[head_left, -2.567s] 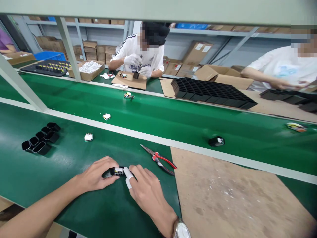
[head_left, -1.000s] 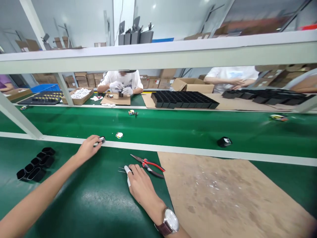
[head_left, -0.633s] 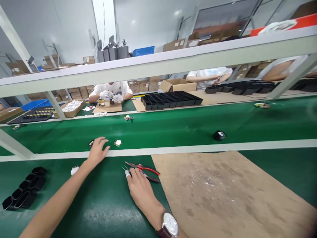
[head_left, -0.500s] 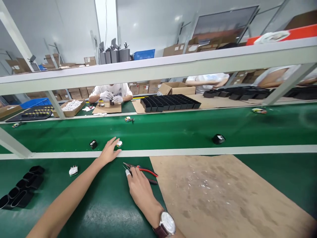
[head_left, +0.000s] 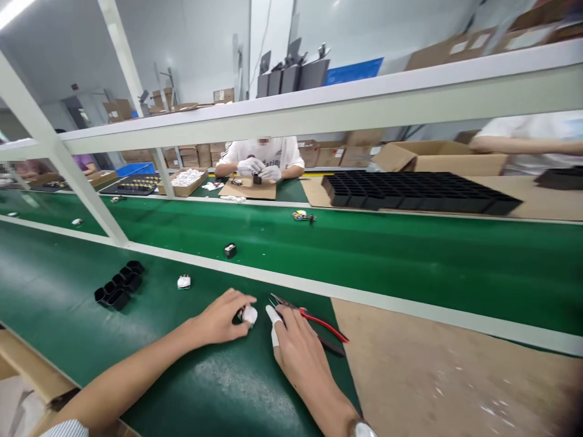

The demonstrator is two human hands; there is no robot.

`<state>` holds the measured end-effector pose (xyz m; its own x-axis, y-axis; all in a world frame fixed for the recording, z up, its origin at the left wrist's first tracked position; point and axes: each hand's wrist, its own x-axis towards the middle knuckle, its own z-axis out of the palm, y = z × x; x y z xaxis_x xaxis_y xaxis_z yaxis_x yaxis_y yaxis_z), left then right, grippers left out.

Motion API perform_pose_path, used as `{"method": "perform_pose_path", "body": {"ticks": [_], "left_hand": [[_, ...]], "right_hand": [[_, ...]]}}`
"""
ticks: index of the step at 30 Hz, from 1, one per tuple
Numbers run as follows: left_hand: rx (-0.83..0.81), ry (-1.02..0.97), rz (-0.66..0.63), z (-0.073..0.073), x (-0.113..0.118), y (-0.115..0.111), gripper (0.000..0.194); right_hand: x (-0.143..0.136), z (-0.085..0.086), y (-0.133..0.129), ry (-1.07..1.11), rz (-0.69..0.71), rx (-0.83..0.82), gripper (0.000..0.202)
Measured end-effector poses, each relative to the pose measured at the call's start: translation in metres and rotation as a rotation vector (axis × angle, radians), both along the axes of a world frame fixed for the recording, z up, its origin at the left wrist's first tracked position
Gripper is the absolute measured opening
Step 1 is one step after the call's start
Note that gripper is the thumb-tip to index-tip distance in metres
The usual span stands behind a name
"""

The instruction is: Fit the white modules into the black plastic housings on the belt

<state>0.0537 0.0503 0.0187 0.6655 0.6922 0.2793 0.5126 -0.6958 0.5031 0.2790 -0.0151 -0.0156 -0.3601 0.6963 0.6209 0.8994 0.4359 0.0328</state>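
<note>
My left hand (head_left: 228, 318) has its thumb and fingers around a small white part (head_left: 249, 315) over the green tabletop. Just right of it, my right hand (head_left: 296, 340) rests over red-handled pliers (head_left: 325, 325), with thin metal tips showing past its fingers; white covers wrap some fingertips. A second white part (head_left: 184, 281) lies on the tabletop to the left. Beyond it stand several black cups (head_left: 119, 285) in a cluster. On the green belt sit a black housing (head_left: 230, 250) and a small circuit piece (head_left: 301, 216).
Brown cardboard (head_left: 437, 370) covers the right side of the table. A white rail (head_left: 282, 278) separates table and belt. Across the belt, a person's gloved hands (head_left: 260, 169) hold a black part near a large black tray (head_left: 410, 191). Slanted posts stand at left.
My left hand has closed on the white part and brought it from the belt to the tabletop beside my right hand. The camera view has turned left.
</note>
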Motion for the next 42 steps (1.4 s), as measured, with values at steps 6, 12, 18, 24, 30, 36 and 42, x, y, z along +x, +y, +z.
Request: {"method": "perform_pose_path", "body": {"ticks": [6,12,18,24,30,36,42], "left_hand": [[0.18,0.088,0.282,0.025,-0.116,-0.039,0.052],[0.553,0.458,0.867,0.024,-0.264,-0.058,0.057],[0.532,0.444,0.837,0.011,-0.289,-0.065,0.05],[0.366,0.013,0.458,0.032,-0.174,-0.055,0.03],[0.043,-0.019,0.047,0.013,-0.072,-0.035,0.023],[-0.079,-0.113,0.008,-0.014,-0.053,-0.021,0.032],[-0.161,-0.152,0.073,-0.019,-0.065,-0.026,0.083]], "right_hand": [[-0.024,-0.001,-0.014,0.085,0.344,-0.172,0.065],[-0.034,0.003,-0.02,0.184,0.35,-0.337,0.05],[-0.034,0.013,-0.022,0.192,0.283,-0.406,0.037],[-0.038,0.01,-0.02,0.234,0.254,-0.381,0.031],[-0.03,0.01,-0.021,0.148,0.266,-0.371,0.045],[-0.028,0.008,-0.021,0.158,0.246,-0.38,0.041],[-0.031,0.005,-0.018,0.332,0.244,-0.345,0.046]]}}
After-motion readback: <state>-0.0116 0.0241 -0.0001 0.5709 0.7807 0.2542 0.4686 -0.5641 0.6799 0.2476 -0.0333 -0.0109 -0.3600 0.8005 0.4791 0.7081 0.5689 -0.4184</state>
